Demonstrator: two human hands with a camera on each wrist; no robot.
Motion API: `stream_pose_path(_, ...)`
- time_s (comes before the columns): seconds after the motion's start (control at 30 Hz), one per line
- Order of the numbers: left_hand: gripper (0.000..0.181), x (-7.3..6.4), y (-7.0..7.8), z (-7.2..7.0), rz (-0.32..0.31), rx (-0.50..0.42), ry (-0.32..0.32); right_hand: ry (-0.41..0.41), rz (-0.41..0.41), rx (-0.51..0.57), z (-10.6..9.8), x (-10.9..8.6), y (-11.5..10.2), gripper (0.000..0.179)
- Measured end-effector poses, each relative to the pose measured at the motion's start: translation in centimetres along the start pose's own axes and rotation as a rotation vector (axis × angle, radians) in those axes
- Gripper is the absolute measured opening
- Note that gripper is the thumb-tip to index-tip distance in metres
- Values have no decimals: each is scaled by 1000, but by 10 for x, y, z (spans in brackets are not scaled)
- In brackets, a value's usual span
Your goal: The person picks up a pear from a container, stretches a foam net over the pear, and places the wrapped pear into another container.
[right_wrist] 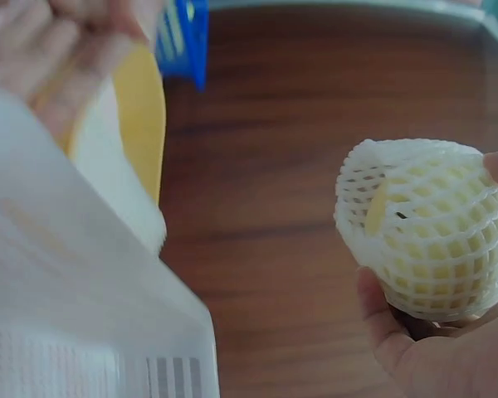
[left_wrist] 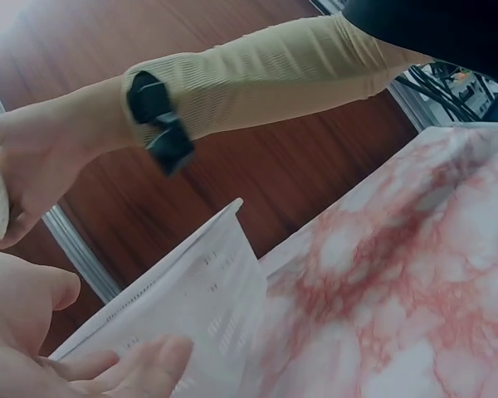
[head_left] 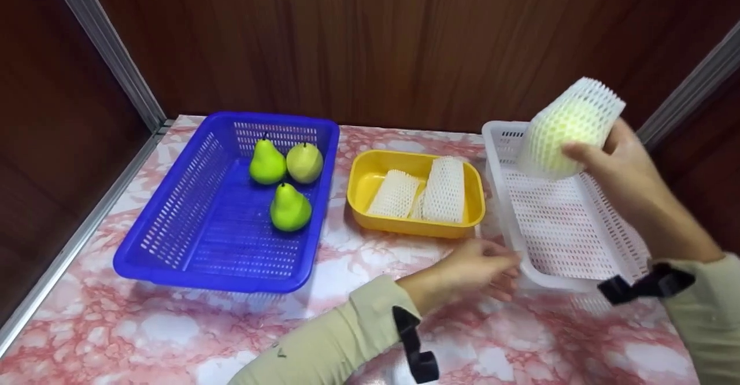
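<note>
My right hand (head_left: 627, 171) grips a pale yellow-green pear in a white foam net sleeve (head_left: 569, 125), raised above the white basket (head_left: 511, 223) on the right. In the right wrist view the net-covered pear (right_wrist: 436, 228) shows a dark stem through the mesh, with fingers below and at its side. My left hand (head_left: 471, 269) is by the near left corner of that basket, fingers loosely bent and holding nothing. The left wrist view shows the same hand (left_wrist: 33, 323) with relaxed fingers beside the basket's wall. Whether it touches the rim, I cannot tell.
A blue basket (head_left: 217, 281) on the left holds two green pears (head_left: 291, 208) and a duller yellow-green fruit (head_left: 304, 163). Between the baskets, a yellow tub (head_left: 413, 227) contains white foam net sleeves (head_left: 445, 191). Brown wood-grain panels (head_left: 404, 44) enclose the marbled table (head_left: 167, 333).
</note>
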State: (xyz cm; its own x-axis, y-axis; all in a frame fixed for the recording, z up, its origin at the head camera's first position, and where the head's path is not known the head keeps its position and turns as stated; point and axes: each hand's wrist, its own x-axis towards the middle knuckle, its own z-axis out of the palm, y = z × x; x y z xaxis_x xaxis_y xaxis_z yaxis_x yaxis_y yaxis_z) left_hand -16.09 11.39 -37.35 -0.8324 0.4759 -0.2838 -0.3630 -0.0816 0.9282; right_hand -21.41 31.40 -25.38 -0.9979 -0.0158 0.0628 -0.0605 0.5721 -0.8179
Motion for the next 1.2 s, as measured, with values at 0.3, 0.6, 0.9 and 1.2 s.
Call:
stream_pose_path(0.3,13,14,-7,14,-17,-79,60,81,9,-21,-9,49,11,72)
stream_pose_path(0.6,15,19,-13,15,14,-87,65,98,71,-164,1,87,44,89)
stream_pose_path(0.9,20,20,-12,16,3,-71,93,-17,141,-185,17,104,77,94)
stream_pose_path(1.2,16,22,-11,17,7,-53,111,-115,178,-196,39,113,93,99)
